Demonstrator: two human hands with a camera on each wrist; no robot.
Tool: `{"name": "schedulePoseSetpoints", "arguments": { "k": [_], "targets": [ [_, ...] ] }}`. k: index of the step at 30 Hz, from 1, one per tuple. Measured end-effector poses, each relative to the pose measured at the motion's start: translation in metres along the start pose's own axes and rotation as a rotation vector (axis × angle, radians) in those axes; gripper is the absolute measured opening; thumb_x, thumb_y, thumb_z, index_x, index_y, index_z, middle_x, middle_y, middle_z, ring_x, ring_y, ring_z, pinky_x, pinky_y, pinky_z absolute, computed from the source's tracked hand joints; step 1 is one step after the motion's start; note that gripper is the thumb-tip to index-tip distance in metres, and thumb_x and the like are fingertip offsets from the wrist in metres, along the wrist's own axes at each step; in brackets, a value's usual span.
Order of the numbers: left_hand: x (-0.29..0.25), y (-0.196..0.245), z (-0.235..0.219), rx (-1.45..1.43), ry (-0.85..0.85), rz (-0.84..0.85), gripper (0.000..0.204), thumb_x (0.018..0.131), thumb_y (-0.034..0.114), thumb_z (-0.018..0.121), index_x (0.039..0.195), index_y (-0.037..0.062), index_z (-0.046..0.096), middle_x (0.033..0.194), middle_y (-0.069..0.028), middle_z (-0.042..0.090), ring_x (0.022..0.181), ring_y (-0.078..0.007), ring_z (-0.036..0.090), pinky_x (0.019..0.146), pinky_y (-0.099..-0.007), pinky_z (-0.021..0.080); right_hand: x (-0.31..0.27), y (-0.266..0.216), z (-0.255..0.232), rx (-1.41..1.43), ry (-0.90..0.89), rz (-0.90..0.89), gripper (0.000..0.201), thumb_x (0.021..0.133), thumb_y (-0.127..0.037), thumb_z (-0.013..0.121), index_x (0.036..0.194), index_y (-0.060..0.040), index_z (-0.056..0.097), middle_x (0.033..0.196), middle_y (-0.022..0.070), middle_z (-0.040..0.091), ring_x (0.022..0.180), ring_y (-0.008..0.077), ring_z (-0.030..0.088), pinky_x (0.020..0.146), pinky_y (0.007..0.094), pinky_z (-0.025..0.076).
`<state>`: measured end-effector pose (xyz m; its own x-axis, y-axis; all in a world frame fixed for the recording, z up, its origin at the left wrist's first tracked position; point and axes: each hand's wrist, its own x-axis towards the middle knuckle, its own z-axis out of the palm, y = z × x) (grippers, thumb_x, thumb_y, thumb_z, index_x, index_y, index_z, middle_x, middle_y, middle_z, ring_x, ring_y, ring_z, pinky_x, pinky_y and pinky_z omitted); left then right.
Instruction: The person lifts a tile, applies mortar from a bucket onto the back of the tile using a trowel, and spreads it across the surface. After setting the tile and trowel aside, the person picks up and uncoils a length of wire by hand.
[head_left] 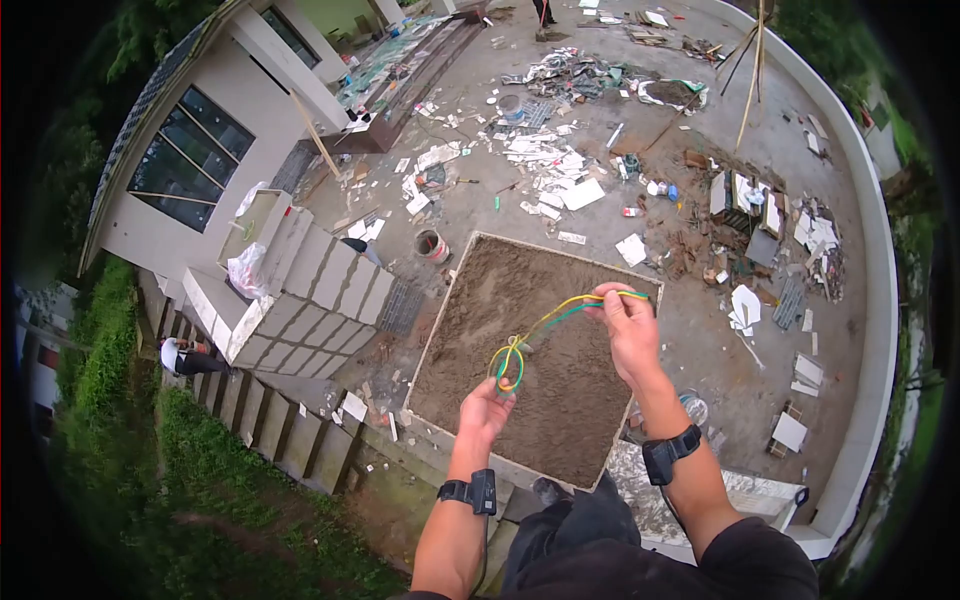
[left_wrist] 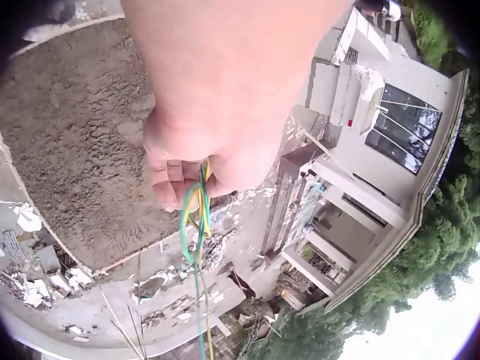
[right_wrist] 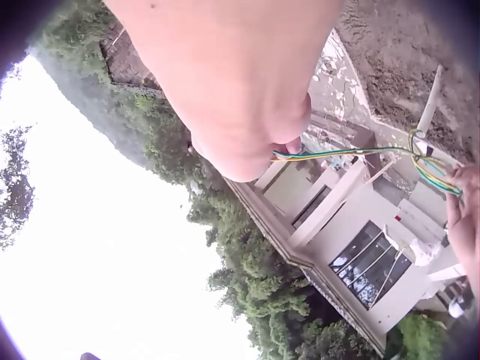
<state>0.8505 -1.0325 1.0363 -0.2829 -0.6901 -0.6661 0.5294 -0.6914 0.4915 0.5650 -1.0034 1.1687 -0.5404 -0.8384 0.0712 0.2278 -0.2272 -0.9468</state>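
A thin yellow and green wire (head_left: pixel 562 312) runs between my two hands over a square bed of brown sand (head_left: pixel 540 385). My left hand (head_left: pixel 486 410) pinches a coiled loop of it between thumb and fingers. From the coil, the two coloured strands stretch up and right to my right hand (head_left: pixel 628 332), which pinches them with a short end poking out past the fingertips. In the left wrist view the loop (left_wrist: pixel 196 225) hangs below the curled fingers (left_wrist: pixel 166 184). The right wrist view shows the strands (right_wrist: pixel 352 152) drawn nearly straight toward the coil.
A bucket (head_left: pixel 431 246) stands left of the sand bed. Broken white boards (head_left: pixel 545 160) and rubble litter the concrete yard. A block wall (head_left: pixel 320 300) and steps (head_left: pixel 270 415) lie left. One person (head_left: pixel 185 357) is by the steps; another (head_left: pixel 545 12) stands far off.
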Motion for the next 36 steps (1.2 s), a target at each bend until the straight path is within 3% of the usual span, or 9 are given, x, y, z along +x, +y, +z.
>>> {"name": "schedulePoseSetpoints", "arguments": {
  "k": [3, 9, 13, 16, 19, 23, 27, 30, 36],
  "targets": [
    [-0.017, -0.01, 0.007, -0.131, 0.061, -0.116, 0.011, 0.102, 0.014, 0.056, 0.105, 0.0039, 0.06, 0.097, -0.0121, 0.068, 0.086, -0.0233, 0.066, 0.079, -0.0382, 0.058, -0.011, -0.063, 0.011, 0.332, 0.017, 0.095, 0.026, 0.107, -0.02, 0.05, 0.105, 0.0041, 0.061, 0.098, 0.0088, 0.062, 0.083, 0.02, 0.062, 0.082, 0.0337, 0.051],
    [-0.079, -0.015, -0.001, 0.171, 0.073, -0.03, 0.014, 0.1, 0.014, 0.059, 0.108, 0.0035, 0.059, 0.098, -0.013, 0.068, 0.083, -0.0244, 0.068, 0.076, -0.035, 0.059, -0.084, -0.229, 0.026, 0.183, -0.226, -0.654, 0.033, 0.109, -0.026, 0.042, 0.094, -0.0013, 0.056, 0.082, 0.0065, 0.048, 0.072, 0.0186, 0.052, 0.068, 0.0342, 0.047],
    [-0.1, -0.023, -0.007, 0.478, 0.054, 0.091, 0.026, 0.096, 0.014, 0.064, 0.118, 0.001, 0.057, 0.097, -0.0119, 0.069, 0.082, -0.0239, 0.069, 0.07, -0.0325, 0.057, -0.133, -0.319, 0.001, 0.228, -0.385, -0.803, 0.036, 0.109, -0.032, 0.041, 0.107, -0.0031, 0.062, 0.094, 0.0052, 0.048, 0.088, 0.0223, 0.051, 0.088, 0.0422, 0.043],
    [-0.096, -0.033, 0.004, 0.777, 0.02, 0.281, 0.041, 0.093, 0.014, 0.067, 0.127, -0.0028, 0.053, 0.096, -0.0121, 0.069, 0.081, -0.0241, 0.069, 0.069, -0.0331, 0.056, -0.158, -0.372, -0.023, -0.183, -0.145, -1.204, 0.042, 0.107, -0.033, 0.045, 0.121, 0.0027, 0.062, 0.102, 0.0081, 0.049, 0.098, 0.0251, 0.041, 0.099, 0.0446, 0.033],
    [-0.093, -0.035, 0.035, 1.044, 0.019, 0.539, 0.053, 0.09, 0.014, 0.069, 0.135, -0.0058, 0.049, 0.097, -0.0132, 0.068, 0.081, -0.0265, 0.068, 0.074, -0.0374, 0.055, -0.191, -0.418, -0.033, -0.188, -0.292, -1.019, 0.038, 0.108, -0.023, 0.044, 0.119, 0.0092, 0.059, 0.094, 0.0057, 0.043, 0.088, 0.0184, 0.038, 0.082, 0.0351, 0.034],
    [-0.04, -0.048, 0.044, 1.247, 0.25, 1.043, 0.059, 0.086, 0.015, 0.072, 0.137, -0.0032, 0.048, 0.099, -0.0158, 0.065, 0.086, -0.0349, 0.066, 0.079, -0.0459, 0.052, -0.22, -0.416, -0.021, -0.183, -0.2, -0.936, 0.034, 0.109, -0.02, 0.042, 0.117, 0.0095, 0.058, 0.09, 0.0049, 0.039, 0.082, 0.0148, 0.036, 0.073, 0.0297, 0.033],
    [-0.015, -0.025, 0.055, 1.375, 0.274, 1.07, 0.044, 0.088, 0.014, 0.069, 0.128, 0.0007, 0.057, 0.098, -0.0182, 0.062, 0.09, -0.0401, 0.064, 0.078, -0.0482, 0.052, -0.239, -0.406, -0.031, -0.161, -0.2, -0.858, 0.031, 0.11, -0.021, 0.041, 0.108, 0.0066, 0.056, 0.089, 0.0059, 0.038, 0.077, 0.0137, 0.036, 0.067, 0.0262, 0.035],
    [0.016, -0.002, 0.054, 1.412, 0.154, 1.184, 0.006, 0.092, 0.007, 0.058, 0.09, 0.002, 0.057, 0.096, -0.0199, 0.058, 0.089, -0.0422, 0.061, 0.075, -0.0521, 0.049, -0.233, -0.386, -0.035, -0.088, -0.174, -0.701, 0.03, 0.109, -0.026, 0.043, 0.104, 0.0008, 0.057, 0.091, 0.0069, 0.041, 0.08, 0.0142, 0.042, 0.061, 0.0218, 0.041],
    [0.065, 0.042, 0.071, 1.597, -0.016, 1.176, 0.006, 0.088, 0.008, 0.061, 0.089, 0.0013, 0.062, 0.09, -0.0203, 0.062, 0.087, -0.0422, 0.064, 0.075, -0.051, 0.051, -0.193, -0.33, -0.039, -0.204, -0.005, -0.685, 0.031, 0.11, -0.03, 0.042, 0.106, -0.0032, 0.058, 0.091, 0.0059, 0.045, 0.078, 0.0149, 0.046, 0.056, 0.0209, 0.043]
  ]
}}
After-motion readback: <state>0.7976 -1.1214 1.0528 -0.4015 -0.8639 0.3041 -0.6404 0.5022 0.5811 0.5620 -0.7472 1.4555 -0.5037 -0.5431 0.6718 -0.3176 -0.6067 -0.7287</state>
